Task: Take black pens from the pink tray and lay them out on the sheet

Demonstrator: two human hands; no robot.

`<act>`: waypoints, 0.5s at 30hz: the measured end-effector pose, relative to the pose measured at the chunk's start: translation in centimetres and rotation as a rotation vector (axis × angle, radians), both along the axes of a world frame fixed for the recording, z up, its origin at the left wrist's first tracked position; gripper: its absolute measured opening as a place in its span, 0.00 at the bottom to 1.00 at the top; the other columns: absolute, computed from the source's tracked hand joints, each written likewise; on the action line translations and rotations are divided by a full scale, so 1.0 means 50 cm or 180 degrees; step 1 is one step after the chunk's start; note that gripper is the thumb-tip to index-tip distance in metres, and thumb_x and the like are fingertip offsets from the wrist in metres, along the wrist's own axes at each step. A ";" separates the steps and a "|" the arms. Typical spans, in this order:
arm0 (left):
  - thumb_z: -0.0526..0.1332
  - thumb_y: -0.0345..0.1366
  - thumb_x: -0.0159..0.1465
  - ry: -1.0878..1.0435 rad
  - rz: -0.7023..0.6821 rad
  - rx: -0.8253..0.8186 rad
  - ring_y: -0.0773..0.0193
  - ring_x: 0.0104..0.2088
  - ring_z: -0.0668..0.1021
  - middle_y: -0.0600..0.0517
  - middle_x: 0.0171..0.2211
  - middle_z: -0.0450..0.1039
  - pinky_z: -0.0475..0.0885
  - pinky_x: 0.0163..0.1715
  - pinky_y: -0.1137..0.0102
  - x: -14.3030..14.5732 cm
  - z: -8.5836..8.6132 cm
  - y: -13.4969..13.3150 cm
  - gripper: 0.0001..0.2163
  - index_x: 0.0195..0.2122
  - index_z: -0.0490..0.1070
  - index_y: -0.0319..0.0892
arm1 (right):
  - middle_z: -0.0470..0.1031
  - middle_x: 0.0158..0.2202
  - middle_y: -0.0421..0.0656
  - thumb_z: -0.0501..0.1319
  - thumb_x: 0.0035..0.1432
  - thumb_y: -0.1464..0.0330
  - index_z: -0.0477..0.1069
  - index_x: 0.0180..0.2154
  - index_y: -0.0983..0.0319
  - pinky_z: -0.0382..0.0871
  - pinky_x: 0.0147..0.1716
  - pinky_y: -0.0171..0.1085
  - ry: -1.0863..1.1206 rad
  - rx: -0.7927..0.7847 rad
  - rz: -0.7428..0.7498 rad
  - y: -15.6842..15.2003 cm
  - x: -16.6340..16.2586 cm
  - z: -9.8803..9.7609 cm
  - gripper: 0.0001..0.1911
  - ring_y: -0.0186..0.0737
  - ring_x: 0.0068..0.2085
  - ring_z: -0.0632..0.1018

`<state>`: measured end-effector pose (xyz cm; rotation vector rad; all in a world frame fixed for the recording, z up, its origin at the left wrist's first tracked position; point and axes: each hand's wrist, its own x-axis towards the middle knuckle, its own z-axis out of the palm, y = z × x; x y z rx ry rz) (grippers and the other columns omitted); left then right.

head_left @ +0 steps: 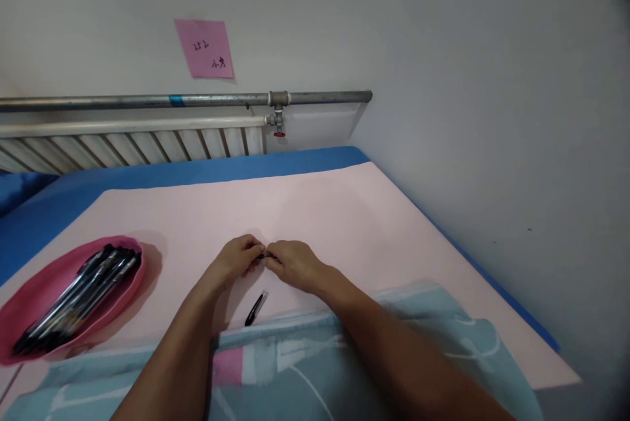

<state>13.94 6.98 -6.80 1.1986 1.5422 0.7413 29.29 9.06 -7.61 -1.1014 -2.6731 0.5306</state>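
My left hand (pixel 236 257) and my right hand (pixel 296 265) meet over the pink tabletop sheet, with fingertips pinched. Between them shows a thin dark pen part (pixel 266 255), gripped from both sides; most of it is hidden by the fingers. Just below the hands lies a short pen piece (pixel 256 309), black at one end and clear at the other, touched by neither hand. To the left, a pink oval basket (pixel 135 290) holds several black-and-clear pens (pixel 93 290) lying lengthwise in a bundle.
The pink sheet (pixel 221 204) covers a blue surface (pixel 295 159). A light blue patterned cloth (pixel 295 368) lies along the near edge, under my forearms. Behind stand a white radiator (pixel 147 145), a metal pipe (pixel 221 101) with a red valve, and a pink note (pixel 207 47). A wall rises at right.
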 end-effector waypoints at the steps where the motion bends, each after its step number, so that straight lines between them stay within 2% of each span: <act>1: 0.57 0.38 0.52 0.0040 0.0021 0.0003 0.72 0.14 0.63 0.59 0.12 0.61 0.55 0.14 0.76 0.000 0.001 0.000 0.07 0.23 0.64 0.41 | 0.74 0.34 0.43 0.50 0.59 0.65 0.70 0.37 0.61 0.54 0.27 0.34 -0.0030 0.0026 -0.0004 0.000 0.000 0.000 0.12 0.38 0.32 0.72; 7: 0.55 0.39 0.53 0.0247 -0.0045 0.0027 0.71 0.13 0.62 0.59 0.12 0.61 0.56 0.14 0.75 0.000 0.000 0.000 0.07 0.23 0.63 0.42 | 0.73 0.33 0.43 0.50 0.59 0.66 0.69 0.37 0.61 0.53 0.26 0.34 -0.0023 0.0133 -0.0009 -0.001 0.001 -0.002 0.11 0.37 0.31 0.71; 15: 0.53 0.38 0.56 0.0446 -0.0148 0.0010 0.72 0.13 0.62 0.59 0.12 0.60 0.56 0.14 0.75 -0.001 -0.004 0.003 0.07 0.23 0.62 0.42 | 0.73 0.35 0.42 0.52 0.58 0.67 0.69 0.38 0.61 0.55 0.28 0.33 -0.0067 0.0036 -0.0001 -0.001 0.002 -0.001 0.09 0.36 0.34 0.71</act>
